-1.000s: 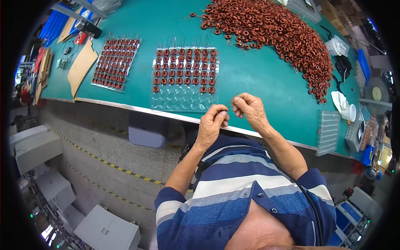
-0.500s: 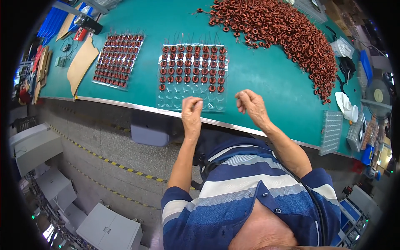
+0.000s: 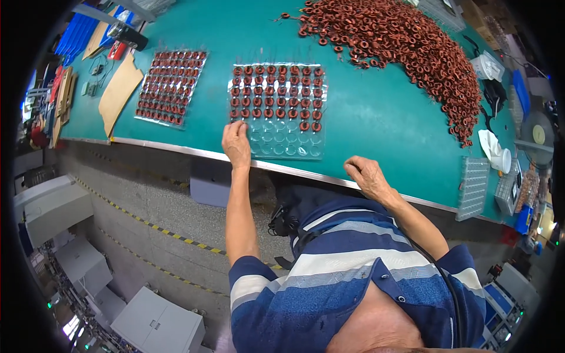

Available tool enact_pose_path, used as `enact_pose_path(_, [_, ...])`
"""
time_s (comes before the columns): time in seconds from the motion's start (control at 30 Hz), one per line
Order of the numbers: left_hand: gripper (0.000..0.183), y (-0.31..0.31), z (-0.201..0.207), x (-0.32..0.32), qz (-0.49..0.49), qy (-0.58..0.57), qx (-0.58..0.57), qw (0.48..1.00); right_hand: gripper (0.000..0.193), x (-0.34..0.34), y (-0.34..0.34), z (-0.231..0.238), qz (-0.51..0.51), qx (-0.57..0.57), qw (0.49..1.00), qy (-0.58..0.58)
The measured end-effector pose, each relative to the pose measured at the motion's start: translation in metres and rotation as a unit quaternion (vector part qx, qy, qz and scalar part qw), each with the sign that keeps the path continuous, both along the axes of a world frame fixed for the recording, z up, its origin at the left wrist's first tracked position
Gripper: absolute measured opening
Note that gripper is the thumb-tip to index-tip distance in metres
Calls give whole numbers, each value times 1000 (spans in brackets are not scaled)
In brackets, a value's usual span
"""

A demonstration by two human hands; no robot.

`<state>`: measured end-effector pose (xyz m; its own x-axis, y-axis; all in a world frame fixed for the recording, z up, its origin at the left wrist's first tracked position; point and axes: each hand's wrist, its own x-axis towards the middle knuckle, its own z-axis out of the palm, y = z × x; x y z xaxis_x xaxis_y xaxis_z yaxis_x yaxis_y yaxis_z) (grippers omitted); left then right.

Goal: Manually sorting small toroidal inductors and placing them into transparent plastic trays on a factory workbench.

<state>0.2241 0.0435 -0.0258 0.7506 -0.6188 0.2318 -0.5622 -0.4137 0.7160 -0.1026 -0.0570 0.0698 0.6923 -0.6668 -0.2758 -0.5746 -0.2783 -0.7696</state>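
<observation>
With twelve o'clock taken toward the far side of the green table (image 3: 359, 115) and the clock centred on the partly filled clear tray (image 3: 272, 144), the left hand (image 3: 237, 144) is placed at eight o'clock, its fingertips drawn close together over the tray's near left part; whether anything is pinched beneath them cannot be told. The right hand (image 3: 369, 176) is held at four o'clock by the table's near edge, its fingers loosely curled with the thumb close; whether anything is held there cannot be made out. The tray is laid flat, its far rows filled with red-brown ring coils (image 3: 270, 91), and open cells (image 3: 291, 137) are seen along the near side. A second, filled tray (image 3: 170, 88) is set between nine and ten o'clock, with a piece of tan cardboard (image 3: 119, 97) beyond it at nine. A large heap of loose coils (image 3: 406, 50) is spread at two o'clock, and a white cup (image 3: 501, 160) is seen between three and four.
</observation>
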Motion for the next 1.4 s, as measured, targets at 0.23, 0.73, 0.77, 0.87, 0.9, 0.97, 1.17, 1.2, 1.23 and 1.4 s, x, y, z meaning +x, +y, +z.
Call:
enact_pose_path(0.23, [11, 2, -8, 10, -19, -64, 58, 996, 17, -10, -30, -12, 40, -74, 996, -24])
enact_pose_path(0.73, [21, 120, 11, -49, 96, 114, 25, 989, 45, 12, -284, -55, -192, -358, 912, 59])
enact_pose_path(0.77, [20, 131, 10, -54, 94, 119, 50, 987, 46, 14, -294, -55, -207, -336, 915, 83])
enact_pose_path(0.87, [19, 150, 6, -70, 86, 129, 73, 985, 48, 8, -331, -80, -233, -281, 927, 85])
enact_pose_path(0.9, [18, 159, 5, -76, 89, 131, 81, 984, 37, 19, -331, -83, -228, -254, 939, 44])
enact_pose_path(0.97, [18, 171, -1, -85, 103, 146, 82, 980, 25, 26, -328, -87, -231, -295, 927, -8])
enact_pose_path(1.17, [17, 165, 1, -103, 105, 180, 88, 974, 23, 3, -321, -74, -271, -179, 941, -99])
enact_pose_path(1.2, [17, 160, 3, -106, 98, 194, 88, 972, 23, -3, -313, -64, -280, -143, 941, -121])
enact_pose_path(1.23, [17, 156, 2, -109, 100, 195, 91, 971, 24, -3, -304, -52, -273, -122, 946, -123])
enact_pose_path(1.4, [19, 78, 20, -131, -15, 331, 26, 943, 22, -28, -256, -11, -258, 8, 946, -195])
